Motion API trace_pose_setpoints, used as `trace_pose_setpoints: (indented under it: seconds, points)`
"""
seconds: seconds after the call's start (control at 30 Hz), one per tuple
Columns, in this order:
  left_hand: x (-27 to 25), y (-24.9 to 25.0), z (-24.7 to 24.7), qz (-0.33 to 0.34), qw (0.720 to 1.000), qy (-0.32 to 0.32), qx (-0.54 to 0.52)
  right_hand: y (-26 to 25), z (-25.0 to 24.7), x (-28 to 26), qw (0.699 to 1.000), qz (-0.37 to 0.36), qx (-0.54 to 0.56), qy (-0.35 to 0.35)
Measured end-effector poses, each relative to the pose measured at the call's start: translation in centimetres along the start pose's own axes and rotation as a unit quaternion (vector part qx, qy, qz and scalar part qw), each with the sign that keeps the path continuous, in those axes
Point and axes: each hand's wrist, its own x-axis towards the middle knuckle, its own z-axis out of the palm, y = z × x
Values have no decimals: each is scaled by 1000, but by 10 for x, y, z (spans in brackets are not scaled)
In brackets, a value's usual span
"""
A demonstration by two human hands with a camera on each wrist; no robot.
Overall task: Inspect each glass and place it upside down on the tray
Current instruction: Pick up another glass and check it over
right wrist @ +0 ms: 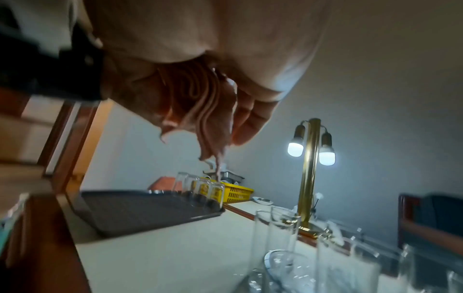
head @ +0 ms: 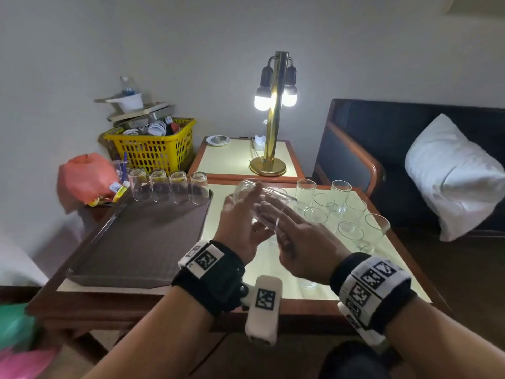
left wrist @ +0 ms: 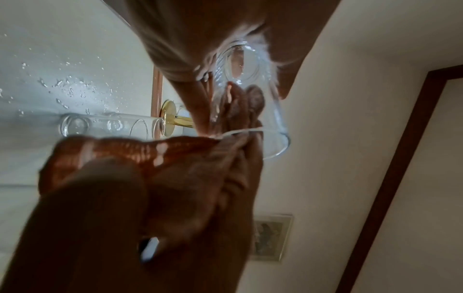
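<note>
At the far left I note a pink bag (head: 84, 176) and a yellow basket (head: 153, 149); neither belongs to the task.

Next comes the tray (head: 131, 242), on the left half of the table (head: 273, 269). Four inverted glasses (head: 168, 188) stand in a row along its far edge, close together. I judge these as finished. The rest of the tray mat is free for further rows.

At centre, I hold the glass in hand (head: 262, 203) above the table, just right of the tray's right edge. It lies roughly on its side, base toward the tray and mouth toward me. My left hand (head: 240, 225) supports it from the left, fingers extended along the wall. My right hand (head: 303, 242) has fingers in the mouth and on the rim; the left wrist view shows fingertips (left wrist: 233, 105) inside the glass. Whether the left thumb is curled round the wall, I cannot tell. I judge this as the inspection step for the fifth glass; inversion and placement remain.

Behind, a brass lamp (head: 276, 113) is lit.

At right, the upright glasses (head: 341, 212) stand in a cluster on the table, mouths up, well apart from the tray. I count about eight, though overlaps make this uncertain. All await inspection.
</note>
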Motion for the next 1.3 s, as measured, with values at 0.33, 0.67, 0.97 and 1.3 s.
trace_pose_setpoints:
  seconds: [0.33, 0.67, 0.97, 1.3]
  points:
    - [-6, -13, 7, 37, 999, -18, 32, -21, -15, 11, 888, 183, 422, -22]
    - [-12, -7, 12, 80, 994, -17, 76, -24, -20, 10, 930, 157, 333, -17]
    - [-16, -6, 19, 82, 985, 7, 149, -21, -28, 4, 987, 97, 124, -22]
    - [-25, -4, 27, 105, 987, -28, 118, -27, -39, 3, 858, 238, 452, -62]
